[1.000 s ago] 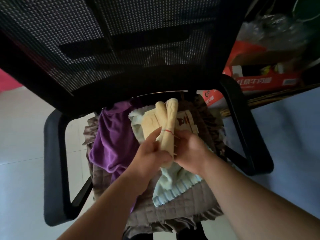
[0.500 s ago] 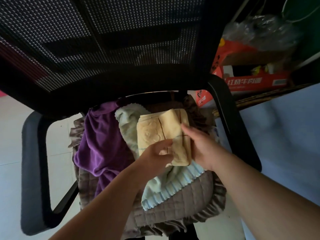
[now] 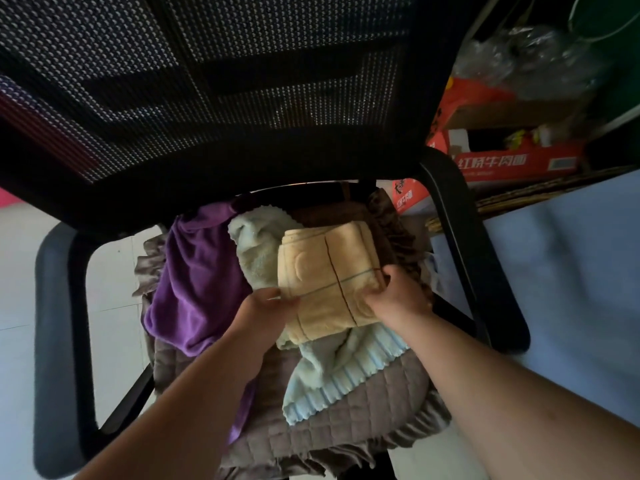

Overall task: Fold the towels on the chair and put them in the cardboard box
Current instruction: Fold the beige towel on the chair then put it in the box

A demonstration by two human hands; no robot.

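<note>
we grip the folded yellow towel [image 3: 325, 275] (over the chair [image 3: 460, 237]) with left hand [image 3: 266, 315] and right hand [image 3: 398, 299], fingers curled on its edges.

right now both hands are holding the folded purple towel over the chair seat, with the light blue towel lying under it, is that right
Not quite: the head view shows the left hand and right hand holding the folded beige towel, not the purple one. The purple towel lies loose to its left. The light blue towel does lie under it.
</note>
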